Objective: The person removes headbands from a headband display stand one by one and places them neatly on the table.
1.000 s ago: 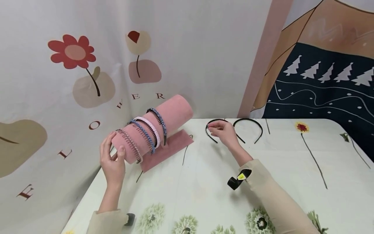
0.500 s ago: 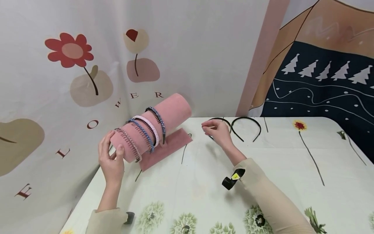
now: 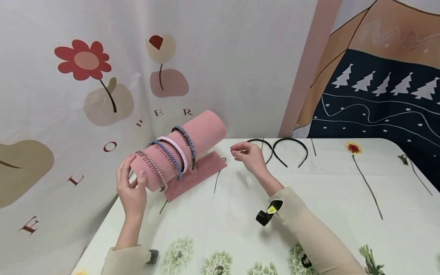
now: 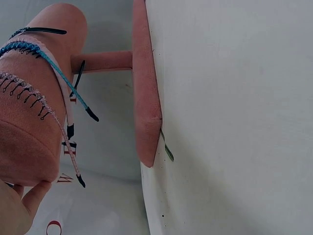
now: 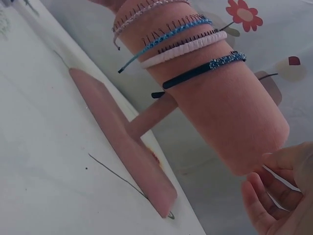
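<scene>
A pink velvety headband stand, a thick roll on a short post over a flat base, is on the table. Around the roll sit several headbands: a pale pink braided one, a blue braided one, a whitish-pink one and a dark glittery one. My left hand grips the roll's near end, thumb in front. My right hand hovers right of the roll's far end, fingers loosely bent, holding nothing. Its fingertips overlap that end in the right wrist view.
Two thin black headbands, a left one partly behind my right hand and a right one, lie at the table's back edge. A flower-printed white cloth covers the table. Printed fabric hangs close behind the stand.
My right hand has moved left from the left black headband toward the roll's far end; that headband stays on the table. My left hand keeps its grip on the headband stand.
</scene>
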Tool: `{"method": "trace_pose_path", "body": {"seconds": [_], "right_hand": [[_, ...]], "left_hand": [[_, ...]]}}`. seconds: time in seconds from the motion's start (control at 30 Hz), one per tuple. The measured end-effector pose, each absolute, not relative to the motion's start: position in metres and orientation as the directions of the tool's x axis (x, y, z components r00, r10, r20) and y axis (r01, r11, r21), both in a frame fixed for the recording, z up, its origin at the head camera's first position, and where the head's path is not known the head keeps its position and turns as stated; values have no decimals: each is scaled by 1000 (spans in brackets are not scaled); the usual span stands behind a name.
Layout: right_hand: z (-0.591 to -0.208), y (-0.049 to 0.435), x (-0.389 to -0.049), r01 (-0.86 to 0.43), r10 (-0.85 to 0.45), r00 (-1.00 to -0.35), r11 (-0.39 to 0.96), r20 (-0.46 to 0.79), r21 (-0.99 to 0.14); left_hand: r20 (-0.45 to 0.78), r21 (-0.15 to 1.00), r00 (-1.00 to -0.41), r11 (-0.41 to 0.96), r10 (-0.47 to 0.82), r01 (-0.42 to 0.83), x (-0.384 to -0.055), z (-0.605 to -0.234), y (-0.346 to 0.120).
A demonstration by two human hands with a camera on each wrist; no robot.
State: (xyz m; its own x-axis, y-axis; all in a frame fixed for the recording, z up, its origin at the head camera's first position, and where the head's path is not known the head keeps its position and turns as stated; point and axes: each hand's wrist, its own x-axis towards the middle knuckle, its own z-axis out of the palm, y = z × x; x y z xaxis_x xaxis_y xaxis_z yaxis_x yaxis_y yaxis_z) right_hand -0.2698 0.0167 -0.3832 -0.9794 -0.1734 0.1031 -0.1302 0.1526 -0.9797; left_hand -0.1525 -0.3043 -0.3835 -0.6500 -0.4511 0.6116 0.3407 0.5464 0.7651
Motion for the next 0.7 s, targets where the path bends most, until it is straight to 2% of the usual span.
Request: {"method": "trace_pose_path", "body": {"seconds": [0.23,0.5,0.7], "right_hand": [[-382,5,-266,-152,-204,-971,125,124,-980],[-380,-9,-261,-171,-208,-968,147,138,-974],[-379,-20,-256,-205,-226,-959,154,168,-967]], "left_hand": [[599,775,-651,542,-467,325,-152,-381,-302],[603,776,-646,532,-468,339,-140,-361,-282],[597,782,-644,525,-478,336,-149,-376,-296]]}}
